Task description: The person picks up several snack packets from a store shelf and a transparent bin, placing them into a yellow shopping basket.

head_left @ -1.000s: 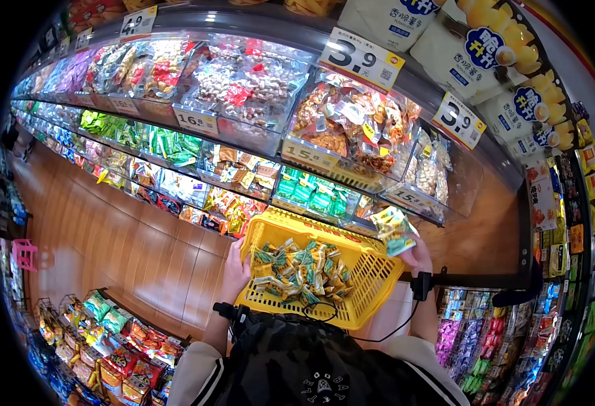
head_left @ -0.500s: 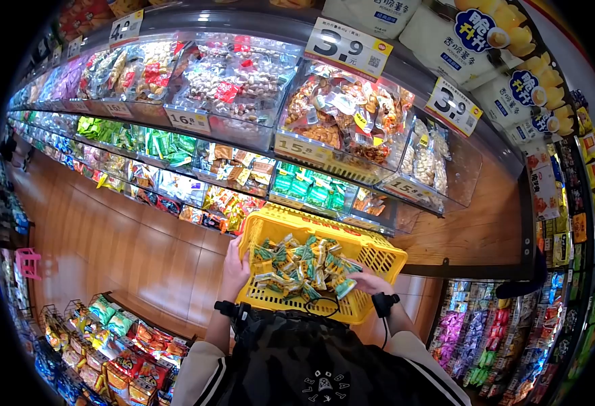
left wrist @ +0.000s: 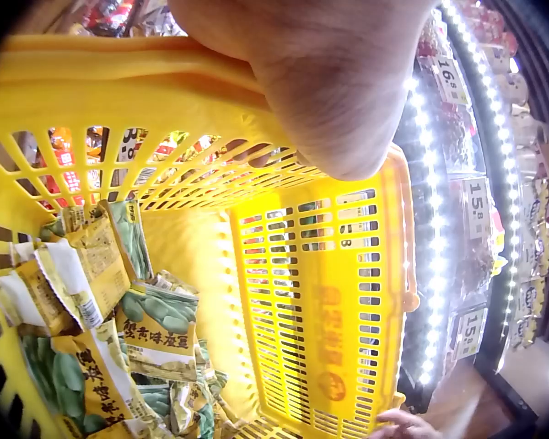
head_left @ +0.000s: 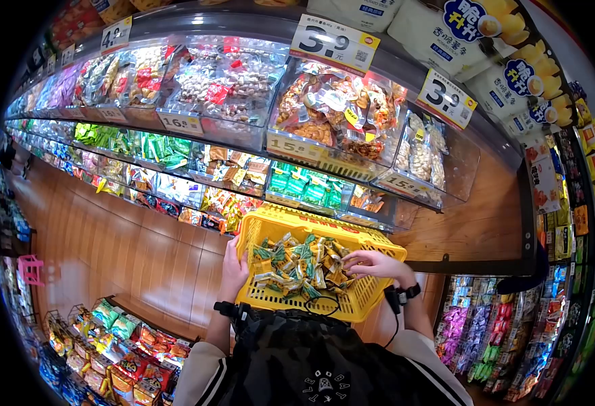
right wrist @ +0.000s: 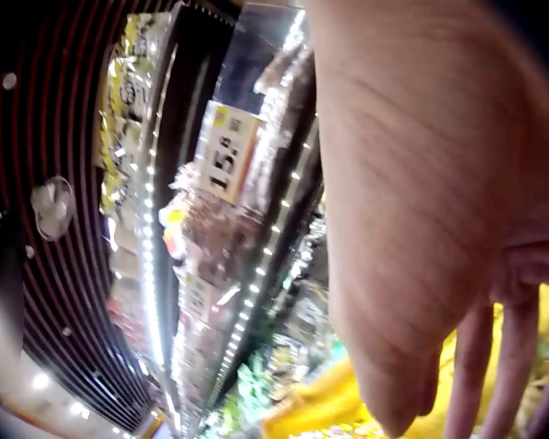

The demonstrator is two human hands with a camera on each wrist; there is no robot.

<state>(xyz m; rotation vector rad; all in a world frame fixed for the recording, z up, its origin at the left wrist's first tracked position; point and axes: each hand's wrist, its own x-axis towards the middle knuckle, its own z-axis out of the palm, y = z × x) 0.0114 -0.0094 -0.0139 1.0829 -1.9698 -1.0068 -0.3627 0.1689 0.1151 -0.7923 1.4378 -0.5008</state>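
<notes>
A yellow plastic shopping basket (head_left: 291, 218) is held in front of the body. Small yellow-and-green snack packets (head_left: 303, 265), printed with green beans, lie heaped inside it; the left wrist view shows the packets (left wrist: 160, 334) up close. My left hand (head_left: 234, 274) grips the basket's left rim, and its palm (left wrist: 339, 82) covers part of that rim in the left wrist view. Over the right part of the basket is my right hand (head_left: 380, 265), with fingers loosely bent beside the packets and nothing held in them.
Beyond the basket stands a lit shelf with bagged snacks (head_left: 341, 111) in clear bins and price tags (head_left: 335, 44). Green packets (head_left: 304, 186) fill a lower bin close behind the basket. Snack racks (head_left: 131, 355) stand at lower left, and a pink stool (head_left: 31, 270) farther left.
My right hand has come from beside the shelf, where it held a yellow-and-green packet, to over the basket and let the packet go. My left hand keeps its grip on the rim.
</notes>
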